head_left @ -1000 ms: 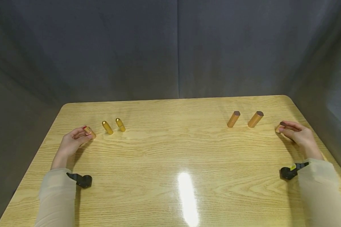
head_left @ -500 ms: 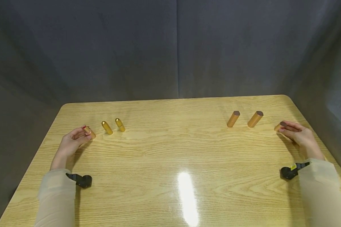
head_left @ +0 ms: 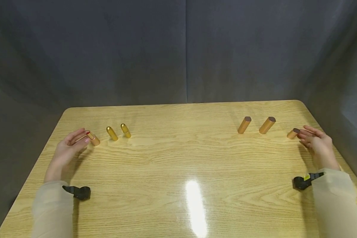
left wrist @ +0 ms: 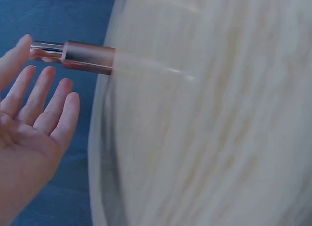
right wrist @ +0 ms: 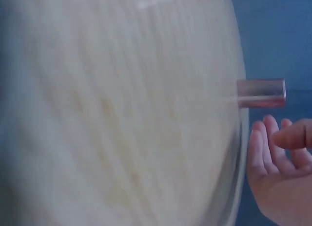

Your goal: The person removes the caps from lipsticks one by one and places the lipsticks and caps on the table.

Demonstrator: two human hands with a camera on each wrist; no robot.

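Observation:
An uncapped lipstick (head_left: 95, 141) stands upright at the left of the table, its red tip showing above a copper base. Just left of it my left hand (head_left: 67, 147) has its fingers spread apart and grips nothing. In the left wrist view the thumb lies near the tip of the lipstick (left wrist: 88, 57); I cannot tell whether they touch. On the far right stands a short copper tube (head_left: 293, 134), which looks like a lipstick cap. Beside its right side my right hand (head_left: 319, 143) is loosely curved and holds nothing. The right wrist view shows a gap between fingers and tube (right wrist: 262, 93).
Two gold round-topped tubes (head_left: 112, 134) stand right of the lipstick. Two taller copper tubes (head_left: 267, 125) with dark tops stand left of the short one. The wooden table (head_left: 166, 158) has rounded back corners, and a grey curtain (head_left: 122, 53) hangs behind it.
My left hand has let go of the lipstick and drawn back to the left. My right hand has released the short tube and moved slightly right. Both things stay standing.

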